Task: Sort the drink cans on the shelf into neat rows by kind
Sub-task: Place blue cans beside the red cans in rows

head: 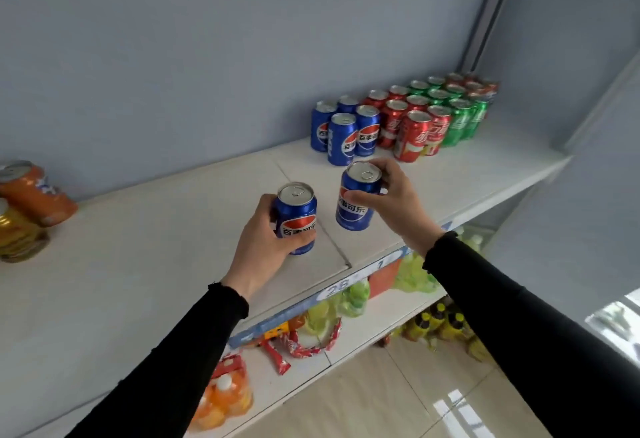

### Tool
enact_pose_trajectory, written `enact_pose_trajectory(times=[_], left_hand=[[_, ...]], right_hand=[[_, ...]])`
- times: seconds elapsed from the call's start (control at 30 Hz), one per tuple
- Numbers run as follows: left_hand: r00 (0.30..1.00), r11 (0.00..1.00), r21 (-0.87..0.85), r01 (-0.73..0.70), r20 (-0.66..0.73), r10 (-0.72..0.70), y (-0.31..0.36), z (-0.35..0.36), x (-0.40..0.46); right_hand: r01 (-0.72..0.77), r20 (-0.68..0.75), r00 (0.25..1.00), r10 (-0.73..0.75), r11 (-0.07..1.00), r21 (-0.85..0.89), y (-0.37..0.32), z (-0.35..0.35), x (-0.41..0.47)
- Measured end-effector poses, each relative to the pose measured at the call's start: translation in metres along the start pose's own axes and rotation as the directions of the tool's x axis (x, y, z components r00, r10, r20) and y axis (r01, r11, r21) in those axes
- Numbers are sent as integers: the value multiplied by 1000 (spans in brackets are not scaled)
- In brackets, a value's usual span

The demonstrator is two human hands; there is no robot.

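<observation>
Glossy blue metal cans [296,216] with bare silvery tops, shiny red cans [414,136] and green cans [457,124] likewise metal, shelf [145,250] smooth matt white, sleeves [519,320] of matt black cloth, floor tiles [381,399] polished and reflective, crinkly glossy plastic wrappers [304,344] below

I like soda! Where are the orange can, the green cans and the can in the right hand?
Orange can [33,191], head view, tilted side.
Green cans [460,122], head view, front can's side.
Right hand's can [355,210], head view, blue label.
</observation>
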State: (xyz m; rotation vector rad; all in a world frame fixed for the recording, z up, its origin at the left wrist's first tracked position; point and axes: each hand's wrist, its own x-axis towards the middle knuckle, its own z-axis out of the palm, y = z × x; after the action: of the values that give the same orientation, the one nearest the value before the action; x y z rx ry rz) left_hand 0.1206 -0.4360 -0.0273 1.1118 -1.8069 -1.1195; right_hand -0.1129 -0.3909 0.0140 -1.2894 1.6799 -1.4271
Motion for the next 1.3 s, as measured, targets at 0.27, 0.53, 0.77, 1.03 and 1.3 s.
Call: enact_pose_trajectory(times=[0.27,0.53,0.77,1.03,1.3], left_hand=[[999,999,-30,32,-11,-32,36,109,64],[995,998,-43,38,-89,-41,37,144,131],[990,999,-31,16,-137,-20,25,153,161],[985,997,11,81,-154,-78,17,158,157],[968,977,87,193,-183,-174,29,168,156]], right_hand=[[-27,6,1000,27,1000,-10,41,-94,75],[-9,55,998,13,998,-60,61,-99,150],[46,73,997,-40,996,-80,81,-93,169],[23,107,994,-3,982,-185,120,-98,156],[93,120,991,-63,960,-263,115,-102,158]])
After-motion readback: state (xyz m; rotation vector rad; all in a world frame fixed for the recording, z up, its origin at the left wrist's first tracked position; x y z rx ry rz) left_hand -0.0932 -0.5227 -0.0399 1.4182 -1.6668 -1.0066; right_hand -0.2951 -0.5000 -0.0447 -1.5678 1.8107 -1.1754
